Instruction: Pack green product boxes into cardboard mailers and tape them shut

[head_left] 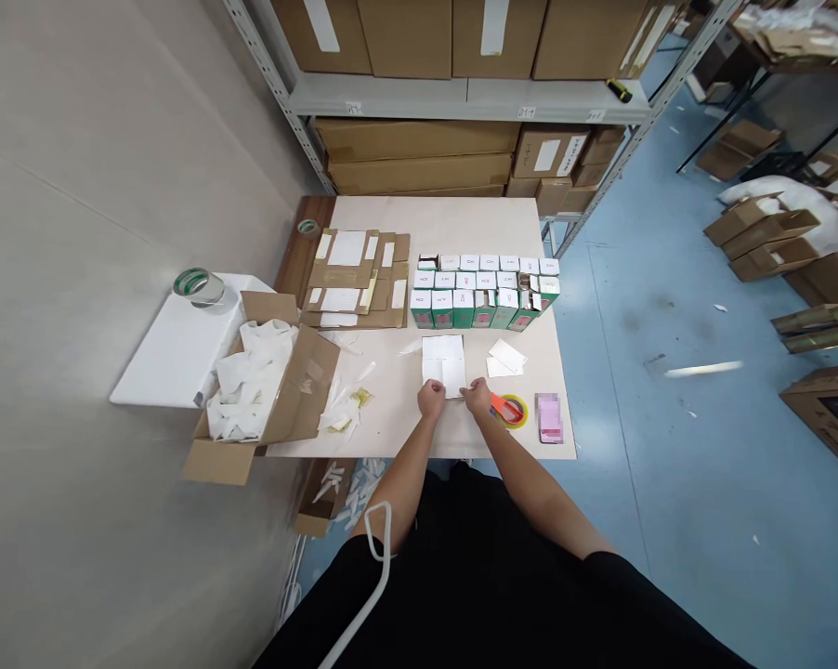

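A flat white piece with crease lines, paper or thin card [443, 360], lies on the table in front of me. My left hand [431, 400] is closed at its near left corner, and my right hand [476, 397] pinches the near right corner. Close to the right hand are an orange-handled tool [501, 405] and a roll of yellow tape [515, 412]. Small white cards [506, 357] lie beyond that hand. Behind the white piece stand rows of green-and-white boxes [464, 308], a few with open tops.
Flattened cardboard [349, 277] is stacked at the table's back left. An open carton [306, 386] of white pieces overhangs the left edge. Clear plastic wrapping [342, 400] lies left of my hands, a pink pack [550, 418] to the right. A loaded shelf [461, 98] stands behind.
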The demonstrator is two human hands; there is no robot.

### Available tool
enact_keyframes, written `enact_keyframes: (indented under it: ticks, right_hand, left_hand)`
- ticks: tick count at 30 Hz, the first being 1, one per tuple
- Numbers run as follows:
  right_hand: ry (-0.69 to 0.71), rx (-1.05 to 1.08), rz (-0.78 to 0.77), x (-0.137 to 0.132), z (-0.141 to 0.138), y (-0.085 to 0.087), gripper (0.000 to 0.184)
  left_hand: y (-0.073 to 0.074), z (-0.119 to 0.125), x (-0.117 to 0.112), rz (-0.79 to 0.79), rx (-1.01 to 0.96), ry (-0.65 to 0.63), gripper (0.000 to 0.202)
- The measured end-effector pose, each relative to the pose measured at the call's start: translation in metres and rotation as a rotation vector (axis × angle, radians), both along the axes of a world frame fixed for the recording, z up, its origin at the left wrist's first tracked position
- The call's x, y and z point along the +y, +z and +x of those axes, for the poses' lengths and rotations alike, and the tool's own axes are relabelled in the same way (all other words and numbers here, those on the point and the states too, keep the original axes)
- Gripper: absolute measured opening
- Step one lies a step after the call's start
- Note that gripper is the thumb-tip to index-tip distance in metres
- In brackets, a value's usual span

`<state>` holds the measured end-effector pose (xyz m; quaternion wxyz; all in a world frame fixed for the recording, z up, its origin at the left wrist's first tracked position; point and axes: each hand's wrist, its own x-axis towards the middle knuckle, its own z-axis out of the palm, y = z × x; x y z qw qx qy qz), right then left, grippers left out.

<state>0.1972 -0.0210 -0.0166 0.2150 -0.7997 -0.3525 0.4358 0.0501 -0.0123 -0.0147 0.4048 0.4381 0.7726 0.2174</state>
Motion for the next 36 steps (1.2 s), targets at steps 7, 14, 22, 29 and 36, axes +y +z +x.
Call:
enact_keyframes:
  ticks: [7, 14, 22, 29, 36]
  right_hand:
    - [0.014, -0.021, 0.012, 0.0, 0.001, 0.0, 0.029]
    - [0.036, -0.087, -0.05, 0.005, 0.0, 0.006, 0.029]
    - [0.144, -0.147, -0.098, 0.013, 0.011, 0.012, 0.038]
    - [0.154, -0.101, -0.053, 0.001, 0.018, 0.001, 0.04]
    - [0.202, 0.015, 0.157, -0.014, 0.008, -0.015, 0.038]
  left_hand:
    - [0.001, 0.0, 0.001, 0.011, -0.006, -0.004, 0.009]
    - [0.003, 0.003, 0.001, -0.01, 0.023, -0.005, 0.009]
    - [0.007, -0.007, 0.008, -0.03, 0.284, -0.172, 0.019]
    - [0.004, 0.0, 0.026, 0.092, 0.248, -0.662, 0.058]
    - [-0.008, -0.009, 0.025, 0.048, 0.215, -0.697, 0.069]
